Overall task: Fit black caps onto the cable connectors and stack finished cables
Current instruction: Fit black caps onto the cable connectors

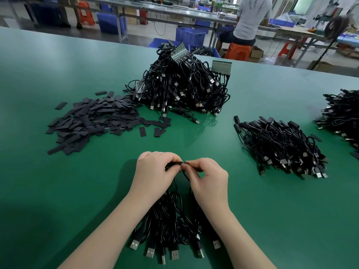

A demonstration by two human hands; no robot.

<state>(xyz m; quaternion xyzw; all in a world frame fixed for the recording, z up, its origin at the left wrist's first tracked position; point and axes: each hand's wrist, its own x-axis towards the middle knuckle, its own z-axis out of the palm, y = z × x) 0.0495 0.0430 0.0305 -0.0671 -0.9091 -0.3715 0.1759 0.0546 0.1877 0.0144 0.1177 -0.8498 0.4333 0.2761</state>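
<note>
My left hand [153, 169] and my right hand [208, 177] meet above the green table [58, 181], both pinching the connector end [181, 163] of a bundle of black cables [171, 226]. The bundle trails toward me, its USB plugs fanned out near the front edge. Whether a cap sits on the held end is hidden by my fingers. A spread of flat black caps [93, 121] lies to the far left. Behind it rises a big heap of uncapped cables [184, 84] with grey circuit strips. A pile of capped cables [281, 146] lies to the right.
Another cable pile [343, 117] sits at the right edge of the table. Beyond the far edge are blue crates [190, 35], orange stools [238, 51] and a seated person [250, 20] at another bench.
</note>
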